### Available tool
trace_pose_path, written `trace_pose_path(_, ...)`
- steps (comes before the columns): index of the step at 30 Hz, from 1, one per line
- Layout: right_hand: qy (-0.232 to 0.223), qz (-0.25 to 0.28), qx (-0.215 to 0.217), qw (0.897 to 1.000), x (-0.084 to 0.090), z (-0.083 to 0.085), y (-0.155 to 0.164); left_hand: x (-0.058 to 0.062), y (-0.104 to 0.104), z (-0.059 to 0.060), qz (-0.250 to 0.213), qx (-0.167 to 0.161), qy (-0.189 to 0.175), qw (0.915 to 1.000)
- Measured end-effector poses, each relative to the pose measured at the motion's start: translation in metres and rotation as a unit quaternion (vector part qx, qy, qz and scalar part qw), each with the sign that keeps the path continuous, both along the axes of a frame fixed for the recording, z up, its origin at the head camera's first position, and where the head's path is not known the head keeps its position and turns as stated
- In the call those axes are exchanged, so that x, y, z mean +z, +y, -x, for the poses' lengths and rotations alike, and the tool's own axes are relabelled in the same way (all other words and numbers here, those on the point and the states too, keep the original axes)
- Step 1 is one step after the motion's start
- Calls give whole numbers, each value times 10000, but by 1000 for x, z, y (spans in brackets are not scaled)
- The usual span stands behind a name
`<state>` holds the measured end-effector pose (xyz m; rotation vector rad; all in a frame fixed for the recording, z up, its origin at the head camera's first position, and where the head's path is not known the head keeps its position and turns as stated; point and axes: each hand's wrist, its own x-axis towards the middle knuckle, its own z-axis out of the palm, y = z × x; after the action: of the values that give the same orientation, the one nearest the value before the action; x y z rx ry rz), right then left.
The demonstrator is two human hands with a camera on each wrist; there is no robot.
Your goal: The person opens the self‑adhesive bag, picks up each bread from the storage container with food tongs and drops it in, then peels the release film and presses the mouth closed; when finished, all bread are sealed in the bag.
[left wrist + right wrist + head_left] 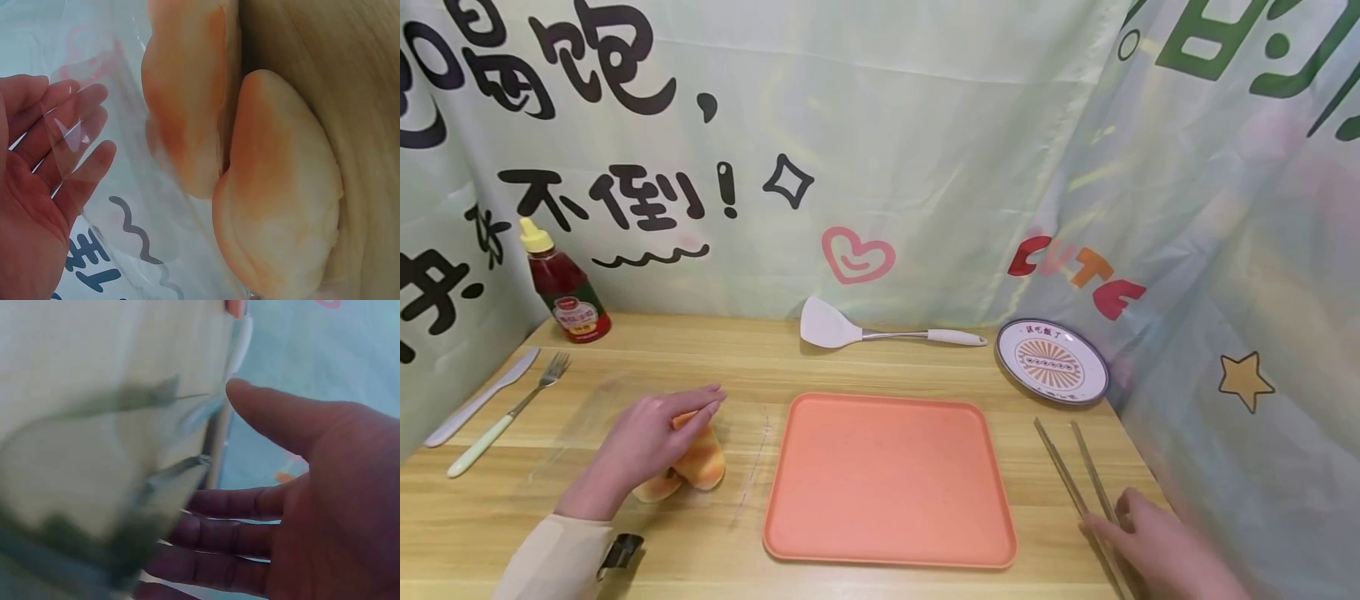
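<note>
Both hands rest low on the pale wooden table (pixel 925 358) in the head view. The left hand (pixel 651 433) lies flat with straight fingers on two soft golden bread buns (pixel 696 467) inside a clear plastic bag (pixel 587 425), left of the flat orange plastic tray (pixel 887 475). The right hand (pixel 1157 542) sits loose by the long thin metal tongs (pixel 1082 479), touching them but not gripping.

At the back stand a red sauce bottle with a yellow cap (pixel 565 287), a white spatula (pixel 880 331) and a round patterned plate (pixel 1051 361). A white knife (pixel 478 397) and fork (pixel 508 414) lie far left.

The left wrist view shows the open palm (pixel 44 187) against the shiny bag (pixel 119 206), the buns (pixel 275 200) just beside it.

The right wrist view shows an open palm (pixel 312 506), fingers loosely spread, holding nothing.

I think a gentle touch is best, so the soft buns do not squash.
</note>
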<state>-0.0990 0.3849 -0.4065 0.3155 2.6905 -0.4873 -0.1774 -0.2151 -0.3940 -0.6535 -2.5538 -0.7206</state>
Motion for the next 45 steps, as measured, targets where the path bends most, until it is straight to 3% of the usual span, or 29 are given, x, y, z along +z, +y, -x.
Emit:
trace_pose_path(5,349,-209,-75,9991,21,5,-8,0,0,1,36,-31,93,9999)
trace_pose_path(9,1220,-200,351,9917,42,6,-30,0,0,2,48,-42,126,9999)
trace_pose_path(13,2091,-91,947,9733,55,3,-60,0,-1,3,98,-34,122,9999)
trace_pose_path(17,2529,362,1379,9569,61,4,-90,1,-2,3,124,-38,166,9998)
trace_pose_path(24,2973,860,2359,9212,53,14,-137,4,-2,4,106,-67,218,9997)
trace_pose_path(28,3004,1143,2642,9093,47,19,-163,3,-3,5,40,-105,198,9997)
trace_pose_path(32,2767,1514,2721,9091,37,26,-191,3,-5,5,8,-126,228,9997)
trace_pose_path(37,2089,2348,2726,9094,27,28,-224,4,-4,5,34,-94,212,9997)
trace_pose_path(41,1498,3257,2594,8968,23,27,-254,3,-5,5,62,-39,180,9998)
trace_pose_path(45,1275,3768,2528,8820,16,24,-285,3,-5,5,74,-12,223,9997)
